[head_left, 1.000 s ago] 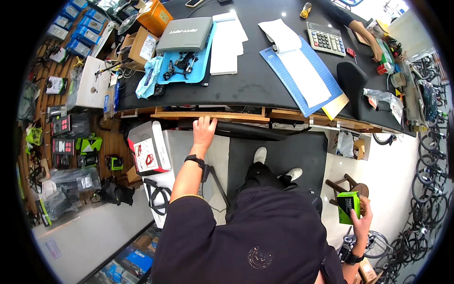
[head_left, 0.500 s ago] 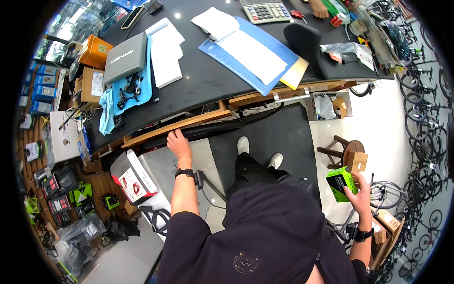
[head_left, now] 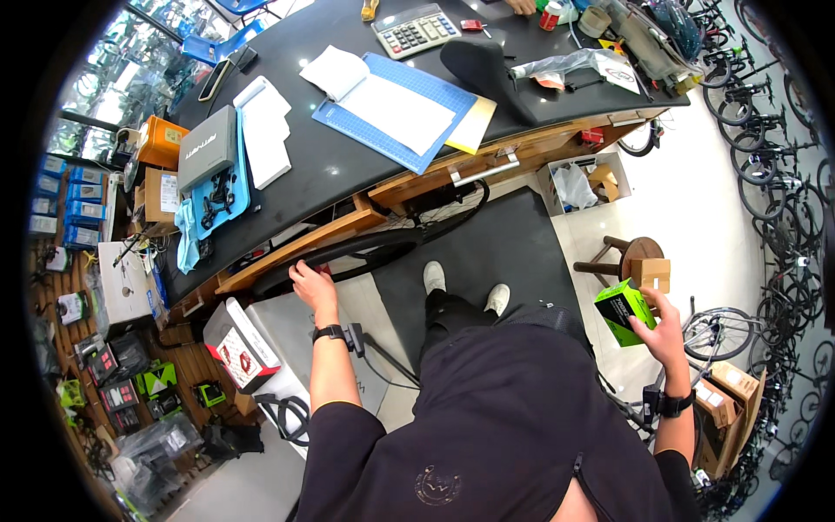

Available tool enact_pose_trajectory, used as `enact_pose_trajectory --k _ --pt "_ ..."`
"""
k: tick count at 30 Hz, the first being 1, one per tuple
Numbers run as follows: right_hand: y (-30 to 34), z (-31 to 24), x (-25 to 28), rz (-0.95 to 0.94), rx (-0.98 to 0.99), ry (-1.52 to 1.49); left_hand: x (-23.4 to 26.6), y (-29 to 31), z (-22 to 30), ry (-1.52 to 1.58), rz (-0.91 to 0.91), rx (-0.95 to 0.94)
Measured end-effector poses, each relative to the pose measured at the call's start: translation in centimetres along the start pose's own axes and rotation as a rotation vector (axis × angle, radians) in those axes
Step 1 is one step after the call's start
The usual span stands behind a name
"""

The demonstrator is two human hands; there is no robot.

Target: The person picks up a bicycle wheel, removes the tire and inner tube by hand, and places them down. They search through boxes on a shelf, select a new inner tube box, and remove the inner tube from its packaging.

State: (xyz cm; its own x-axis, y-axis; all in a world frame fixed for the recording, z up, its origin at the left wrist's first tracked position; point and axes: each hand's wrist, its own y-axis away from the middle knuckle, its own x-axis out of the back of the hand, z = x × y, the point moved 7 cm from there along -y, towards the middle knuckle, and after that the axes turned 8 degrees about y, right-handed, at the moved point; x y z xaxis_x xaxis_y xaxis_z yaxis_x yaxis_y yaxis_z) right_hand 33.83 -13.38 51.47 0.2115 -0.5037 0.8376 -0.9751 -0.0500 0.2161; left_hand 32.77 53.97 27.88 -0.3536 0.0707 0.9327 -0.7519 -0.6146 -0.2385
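Note:
My right hand [head_left: 663,332] is closed around a small green and black box [head_left: 621,313], held out to the right at waist height. The thumb lies on its near side and the fingers wrap behind it. My left hand [head_left: 315,289] reaches forward to a wooden drawer [head_left: 291,250] that stands partly pulled out below the black counter. Its fingers are loosely bent and slightly apart, with nothing visible in them. The fingertips are just below the drawer front, beside a black bicycle tyre [head_left: 361,248]; contact cannot be made out.
On the black counter [head_left: 322,196] lie a blue clipboard [head_left: 326,113] with papers, a calculator [head_left: 416,31], a grey case [head_left: 207,150] and a black saddle [head_left: 478,65]. A wooden stool [head_left: 639,252], cartons [head_left: 715,404] and a bicycle are on the right. A white-red box [head_left: 239,348] sits left.
The view has swung, so the counter things appear farther left. My left hand has drawn back slightly from the drawer front's edge. The green and black box stays in my right hand.

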Motion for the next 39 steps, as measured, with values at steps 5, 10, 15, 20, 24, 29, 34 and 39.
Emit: enact_pose_trajectory --k 5,10,15,20,24,29,34,39 --pt "-1.3 1.4 1.2 -0.072 0.021 -0.152 -2.4 4.0 0.6 0.298 -0.568 0.251" --pt "-5.0 1.1 0.3 -0.155 0.060 -0.682 9.8 9.7 22.0 0.805 -1.081 -0.146" --pt "-6.9 -8.8 -1.0 -0.445 0.429 -0.628 20.7 13.5 34.5 1.011 -1.225 -0.468" --pt "-7.0 -12.3 -2.0 -0.603 0.580 -0.703 21.7 15.8 38.2 1.196 -1.194 -0.359" --pt "-7.8 -11.1 -1.4 -0.484 0.553 -0.630 19.2 15.9 36.5 1.443 -1.256 -0.081" --pt "-8.1 -10.0 -2.7 -0.603 0.470 -0.590 18.0 13.1 36.3 1.539 -1.204 -0.136" --pt "-9.2 -14.6 -1.5 -0.330 0.577 -0.444 17.5 9.3 37.4 1.678 -1.263 -0.349" --pt "-13.8 -17.4 -5.5 -0.302 0.589 -0.356 11.4 5.1 33.4 1.547 -1.467 -0.104"
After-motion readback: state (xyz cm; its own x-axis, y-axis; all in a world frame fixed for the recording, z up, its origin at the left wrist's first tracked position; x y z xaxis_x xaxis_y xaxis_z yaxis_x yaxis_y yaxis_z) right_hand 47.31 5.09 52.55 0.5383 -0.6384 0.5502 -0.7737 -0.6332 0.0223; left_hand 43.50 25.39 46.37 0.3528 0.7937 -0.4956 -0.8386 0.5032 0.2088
